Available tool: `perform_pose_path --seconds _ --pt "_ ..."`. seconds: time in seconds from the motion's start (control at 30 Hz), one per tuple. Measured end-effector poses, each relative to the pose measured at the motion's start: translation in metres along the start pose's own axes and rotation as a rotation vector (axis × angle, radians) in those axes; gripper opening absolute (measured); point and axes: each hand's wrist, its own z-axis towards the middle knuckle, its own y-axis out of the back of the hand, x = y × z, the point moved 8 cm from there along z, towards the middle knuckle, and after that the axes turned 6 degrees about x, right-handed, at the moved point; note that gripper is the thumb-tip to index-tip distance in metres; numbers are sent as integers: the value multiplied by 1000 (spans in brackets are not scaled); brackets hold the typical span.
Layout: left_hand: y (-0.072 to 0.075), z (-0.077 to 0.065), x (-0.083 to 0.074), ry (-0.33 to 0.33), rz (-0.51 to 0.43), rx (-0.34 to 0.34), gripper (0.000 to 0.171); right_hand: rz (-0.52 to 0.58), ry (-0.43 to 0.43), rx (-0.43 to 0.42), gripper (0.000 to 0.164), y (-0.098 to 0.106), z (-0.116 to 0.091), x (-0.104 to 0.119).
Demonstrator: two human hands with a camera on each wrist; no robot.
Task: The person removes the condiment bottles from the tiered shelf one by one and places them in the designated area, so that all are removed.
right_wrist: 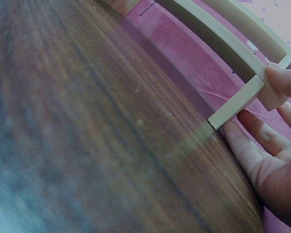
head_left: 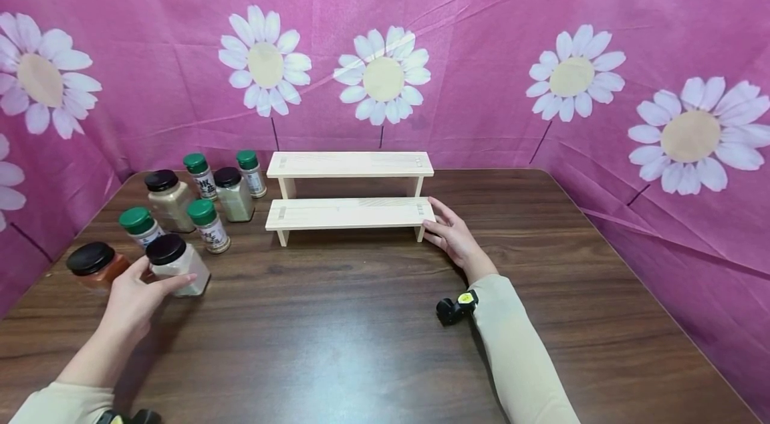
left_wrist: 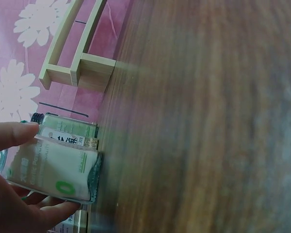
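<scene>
At the left, my left hand grips a square glass jar of pale powder with a black lid. Its thumb and fingers lie on opposite sides; the label on this jar reads garlic powder in the left wrist view. My right hand holds the right end of a two-step wooden rack, thumb at the lower shelf's front edge. Close up in the right wrist view, the fingers of that hand are against the rack's leg.
Around the held jar stand a black-lidded jar of reddish spice, two more black-lidded jars and several green-capped shakers. A pink flowered cloth hangs behind the dark wooden table.
</scene>
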Motion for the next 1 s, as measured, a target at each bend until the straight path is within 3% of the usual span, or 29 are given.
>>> perform_pose_path --seconds 0.17,0.37,0.47,0.63,0.8,1.0 --pt "0 -5 -8 15 19 -19 44 -1 -6 -11 60 1 0 0" --pt "-3 -22 -44 24 11 -9 35 -2 -11 -11 60 1 0 -1" --pt "-3 -26 -52 35 15 -10 34 -3 -12 -11 61 1 0 -1" --pt "-1 -20 -38 56 38 -15 37 -6 -14 -10 61 1 1 -1" --pt "3 -8 -15 20 5 -43 37 7 -19 -8 61 2 2 -1" --pt "2 -10 -21 -3 -11 -69 35 3 -20 -12 60 3 2 -2"
